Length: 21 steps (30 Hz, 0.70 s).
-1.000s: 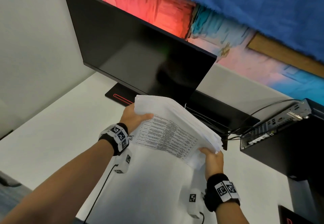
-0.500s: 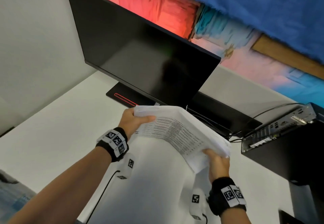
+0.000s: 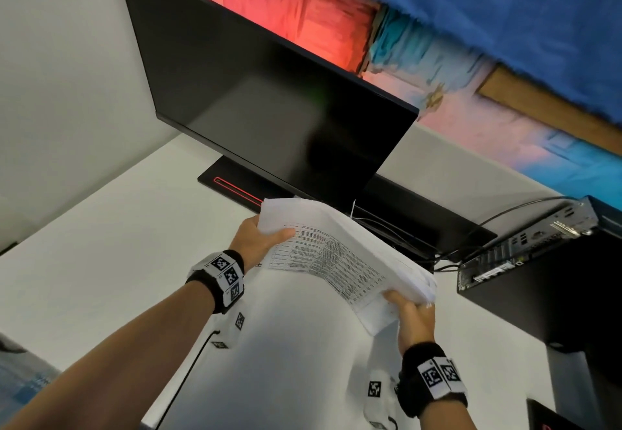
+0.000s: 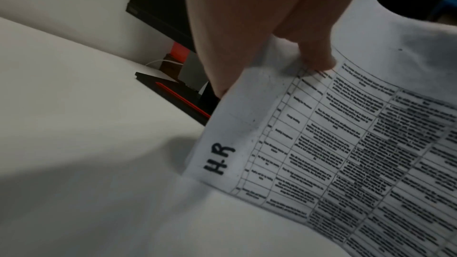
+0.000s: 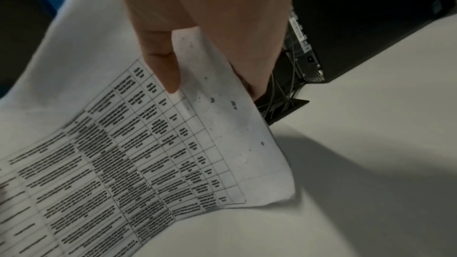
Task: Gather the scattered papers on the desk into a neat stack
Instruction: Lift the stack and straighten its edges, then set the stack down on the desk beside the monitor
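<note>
a: where are the hands?

b: left hand (image 3: 254, 241) pinches the sheaf of papers (image 3: 340, 251) at its ten o'clock corner; right hand (image 3: 412, 317) grips the four o'clock end, above the desk (image 3: 101, 261).

a: step?

b: squaring the stack, probably; next, tap the edges level and lay it down.

a: changed?

b: papers sit lower and flatter than a second ago.

We see the stack of papers (image 3: 340, 254) raised and tilted, sagging midway; its facing sheet carries a printed table and handwritten "H.R"; edges roughly aligned.
</note>
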Available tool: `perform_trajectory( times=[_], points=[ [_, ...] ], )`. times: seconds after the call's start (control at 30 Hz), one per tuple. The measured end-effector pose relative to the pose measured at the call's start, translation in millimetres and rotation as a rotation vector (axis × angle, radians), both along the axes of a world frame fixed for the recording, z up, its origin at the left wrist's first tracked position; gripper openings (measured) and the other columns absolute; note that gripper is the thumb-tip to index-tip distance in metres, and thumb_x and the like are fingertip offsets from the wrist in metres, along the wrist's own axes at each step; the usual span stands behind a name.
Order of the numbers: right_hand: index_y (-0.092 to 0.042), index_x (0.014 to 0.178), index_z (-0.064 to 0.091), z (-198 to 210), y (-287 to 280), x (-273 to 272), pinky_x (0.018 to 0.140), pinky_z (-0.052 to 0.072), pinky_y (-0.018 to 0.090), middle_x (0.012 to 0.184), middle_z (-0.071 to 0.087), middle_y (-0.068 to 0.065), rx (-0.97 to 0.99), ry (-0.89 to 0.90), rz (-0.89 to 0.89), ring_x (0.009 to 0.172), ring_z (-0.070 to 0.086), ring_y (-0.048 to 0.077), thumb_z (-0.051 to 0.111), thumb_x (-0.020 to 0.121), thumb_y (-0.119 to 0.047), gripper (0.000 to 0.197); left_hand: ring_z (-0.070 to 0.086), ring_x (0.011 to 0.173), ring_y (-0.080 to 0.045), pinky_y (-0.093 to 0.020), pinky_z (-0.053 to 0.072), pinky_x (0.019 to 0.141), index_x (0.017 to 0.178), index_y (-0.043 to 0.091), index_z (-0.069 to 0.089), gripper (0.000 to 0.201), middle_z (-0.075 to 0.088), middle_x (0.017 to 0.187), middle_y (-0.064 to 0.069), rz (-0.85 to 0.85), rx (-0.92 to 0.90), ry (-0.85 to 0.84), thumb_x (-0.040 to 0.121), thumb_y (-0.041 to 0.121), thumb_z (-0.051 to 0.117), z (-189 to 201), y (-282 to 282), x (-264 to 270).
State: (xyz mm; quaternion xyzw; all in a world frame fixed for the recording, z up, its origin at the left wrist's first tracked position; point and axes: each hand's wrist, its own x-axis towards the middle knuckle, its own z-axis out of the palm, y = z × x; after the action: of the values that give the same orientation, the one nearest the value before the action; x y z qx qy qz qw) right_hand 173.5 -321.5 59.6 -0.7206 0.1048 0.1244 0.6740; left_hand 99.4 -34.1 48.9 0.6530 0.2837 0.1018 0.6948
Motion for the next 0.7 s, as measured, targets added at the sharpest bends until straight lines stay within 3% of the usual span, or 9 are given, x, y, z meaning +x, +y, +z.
perform_trajectory(
  times=[0.13,0.2,0.27,0.33,0.37,0.47,0.57,0.63,0.7],
  points=[
    [-0.021,0.14,0.042,14.1,-5.6,6.5,0.072,0.05,0.015,0.126,0.058,0.007,-0.045,-0.146,-0.028,0.101,0.061,0.016,0.082,0.074,-0.003,0.079,0.072,0.091,-0.013,-0.035,0.061,0.083,0.102,0.021,0.07,0.016,0.074,0.095,0.004,-0.05,0.16,0.012,0.087,0.025,0.074,5.1,3.6,2.1],
    [-0.027,0.148,0.03,24.8,-11.4,11.7,0.092,0.051,0.029,0.136,0.05,0.007,-0.138,-0.254,-0.029,0.115,0.056,0.022,0.086,0.072,-0.011,0.096,0.073,0.093,-0.013,-0.035,0.06,0.087,0.11,0.017,0.071,0.024,0.076,0.101,0.001,-0.092,0.214,-0.024,0.087,0.022,0.075,16.6,5.8,3.0],
    [-0.026,0.152,0.023,36.8,-13.7,16.2,0.109,0.043,0.042,0.14,0.046,0.005,-0.295,-0.391,0.028,0.125,0.049,0.022,0.087,0.07,-0.016,0.104,0.073,0.089,0.0,-0.027,0.059,0.087,0.111,0.019,0.072,0.025,0.076,0.1,0.008,-0.15,0.258,-0.107,0.086,0.016,0.076,32.8,7.4,3.7],
    [-0.025,0.155,0.02,52.8,-7.6,19.7,0.107,0.043,0.039,0.146,0.043,0.003,-0.492,-0.556,0.154,0.129,0.045,0.019,0.088,0.068,-0.025,0.11,0.074,0.09,0.001,-0.022,0.057,0.087,0.113,0.012,0.073,0.028,0.077,0.1,0.009,-0.217,0.352,-0.17,0.086,0.016,0.077,54.0,8.3,4.6],
    [-0.027,0.155,0.02,61.2,-1.7,20.8,0.104,0.043,0.036,0.148,0.042,0.001,-0.584,-0.628,0.245,0.131,0.042,0.017,0.088,0.068,-0.03,0.111,0.074,0.093,-0.007,-0.025,0.058,0.087,0.111,0.009,0.074,0.028,0.078,0.1,0.003,-0.255,0.43,-0.191,0.085,0.019,0.077,65.5,8.4,4.9],
    [-0.025,0.154,0.029,83.2,19.8,16.3,0.098,0.042,0.023,0.14,0.051,-0.008,-0.639,-0.647,0.523,0.125,0.047,0.009,0.08,0.079,-0.029,0.091,0.066,0.075,-0.026,-0.038,0.053,0.07,0.088,0.0,0.067,0.031,0.069,0.081,-0.009,-0.393,0.749,-0.248,0.086,0.03,0.075,102.5,4.8,3.9],
    [-0.012,0.126,0.064,94.5,37.3,4.5,0.072,0.043,0.001,0.102,0.067,-0.01,-0.616,-0.664,0.655,0.093,0.065,0.002,0.068,0.091,-0.021,0.036,0.049,0.06,-0.019,-0.034,0.04,0.056,0.071,0.005,0.053,0.04,0.052,0.065,-0.001,-0.365,0.91,-0.32,0.086,0.033,0.075,133.9,5.8,0.8],
    [-0.012,0.1,0.073,97.1,46.2,-3.2,0.061,0.044,0.002,0.085,0.068,-0.015,-0.51,-0.665,0.621,0.076,0.067,-0.004,0.066,0.093,-0.017,0.011,0.055,0.081,-0.016,-0.036,0.047,0.074,0.082,0.007,0.063,0.039,0.064,0.084,0.0,-0.212,1.014,-0.398,0.082,0.044,0.075,142.3,12.0,-1.7],
    [-0.018,0.095,0.072,98.4,54.9,-9.0,0.061,0.048,0.006,0.086,0.071,-0.015,-0.363,-0.592,0.563,0.079,0.07,-0.006,0.067,0.092,-0.015,0.007,0.049,0.121,-0.021,-0.044,0.039,0.106,0.116,0.01,0.063,0.063,0.06,0.131,-0.003,0.009,1.085,-0.379,0.076,0.058,0.073,138.5,20.8,-4.8]
  ],
)
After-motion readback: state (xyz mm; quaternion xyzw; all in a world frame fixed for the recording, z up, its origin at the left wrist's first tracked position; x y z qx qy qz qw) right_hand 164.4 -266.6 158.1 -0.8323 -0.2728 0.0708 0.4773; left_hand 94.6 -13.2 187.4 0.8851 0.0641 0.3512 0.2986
